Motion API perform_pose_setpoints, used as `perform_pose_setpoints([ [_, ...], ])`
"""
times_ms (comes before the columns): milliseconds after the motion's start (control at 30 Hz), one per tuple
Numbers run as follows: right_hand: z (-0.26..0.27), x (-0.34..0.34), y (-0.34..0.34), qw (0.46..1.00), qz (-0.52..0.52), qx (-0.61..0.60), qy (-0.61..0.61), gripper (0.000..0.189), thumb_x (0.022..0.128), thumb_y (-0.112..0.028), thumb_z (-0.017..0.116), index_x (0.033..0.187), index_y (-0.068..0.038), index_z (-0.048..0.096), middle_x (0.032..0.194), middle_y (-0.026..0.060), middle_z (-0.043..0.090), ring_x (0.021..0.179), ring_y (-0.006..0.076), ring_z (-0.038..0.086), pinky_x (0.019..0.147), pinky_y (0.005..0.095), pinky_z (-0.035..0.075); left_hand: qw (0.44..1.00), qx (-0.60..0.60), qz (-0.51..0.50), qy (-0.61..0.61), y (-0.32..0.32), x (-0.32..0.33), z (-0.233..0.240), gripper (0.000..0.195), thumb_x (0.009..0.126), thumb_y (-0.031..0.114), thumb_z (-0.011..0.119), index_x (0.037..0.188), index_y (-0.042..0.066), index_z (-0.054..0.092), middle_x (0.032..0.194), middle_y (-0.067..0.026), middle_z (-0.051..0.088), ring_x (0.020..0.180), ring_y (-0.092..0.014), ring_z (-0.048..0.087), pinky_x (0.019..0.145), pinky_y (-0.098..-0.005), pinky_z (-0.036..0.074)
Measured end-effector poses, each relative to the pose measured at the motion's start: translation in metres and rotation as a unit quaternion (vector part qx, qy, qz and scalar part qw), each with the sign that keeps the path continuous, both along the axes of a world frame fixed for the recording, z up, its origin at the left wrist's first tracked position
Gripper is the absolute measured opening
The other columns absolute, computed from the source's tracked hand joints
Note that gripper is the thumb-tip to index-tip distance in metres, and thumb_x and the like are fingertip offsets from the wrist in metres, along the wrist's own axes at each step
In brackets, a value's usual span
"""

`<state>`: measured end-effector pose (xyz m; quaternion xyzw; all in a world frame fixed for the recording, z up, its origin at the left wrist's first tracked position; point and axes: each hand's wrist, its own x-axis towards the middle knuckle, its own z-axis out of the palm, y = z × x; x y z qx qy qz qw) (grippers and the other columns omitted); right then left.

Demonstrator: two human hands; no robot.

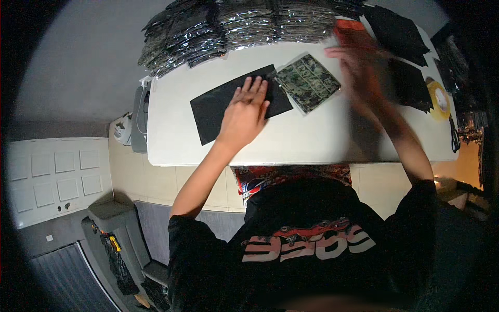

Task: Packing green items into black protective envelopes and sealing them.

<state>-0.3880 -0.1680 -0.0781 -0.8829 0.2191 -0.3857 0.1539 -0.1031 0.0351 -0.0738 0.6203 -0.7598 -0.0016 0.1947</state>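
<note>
My left hand (243, 117) lies palm down on a flat black rectangular piece (210, 111), perhaps a plastic mailing bag, its fingers slightly spread. Against the right end of that piece sits a square camouflage-patterned packet (308, 82) in clear plastic, set at an angle. Blurred by motion, my right hand (360, 72) is over the right part of the table, below a red-orange item (351, 26). Whether its fingers hold anything is hidden by the blur.
Stacks of shiny plastic-wrapped packets (249, 25) line the far edge of the white table (304, 144). More black pieces (397, 33) lie at the far right. A roll of yellowish tape (440, 99) is at the right edge. A grey sofa (121, 230) stands on the left, behind me.
</note>
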Motion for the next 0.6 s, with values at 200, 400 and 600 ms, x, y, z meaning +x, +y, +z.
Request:
perform_pose_setpoints([
  [200,0.004,0.064,0.041,0.951,0.068,-0.138,0.267,0.054,0.108,-0.035,0.051,0.154,-0.007,0.046,0.165,0.011,0.038,0.155,0.0318,0.029,0.126,0.0482,0.024,0.994,0.037,0.096,-0.043,0.004,0.018,-0.002,0.058,0.107,0.033,0.052,0.152,-0.002,0.046,0.161,-0.0245,0.041,0.15,-0.047,0.034,0.12,-0.0627,0.03],
  [400,-0.006,0.071,0.039,0.942,0.084,-0.101,0.308,0.055,0.108,-0.03,0.049,0.159,-0.012,0.041,0.169,0.0125,0.029,0.158,0.0349,0.021,0.128,0.06,0.013,0.984,0.065,0.156,-0.049,0.025,0.046,0.0,0.065,0.107,0.041,0.052,0.157,0.001,0.041,0.164,-0.0213,0.037,0.153,-0.046,0.03,0.121,-0.0648,0.024],
  [600,-0.005,0.073,0.042,0.943,0.087,-0.092,0.307,0.054,0.106,-0.024,0.051,0.158,-0.013,0.043,0.17,0.0113,0.029,0.158,0.0353,0.023,0.127,0.0599,0.014,0.98,0.086,0.175,-0.042,0.04,0.07,-0.003,0.068,0.107,0.049,0.048,0.156,0.002,0.043,0.168,-0.0187,0.031,0.155,-0.047,0.024,0.119,-0.0706,0.02],
])
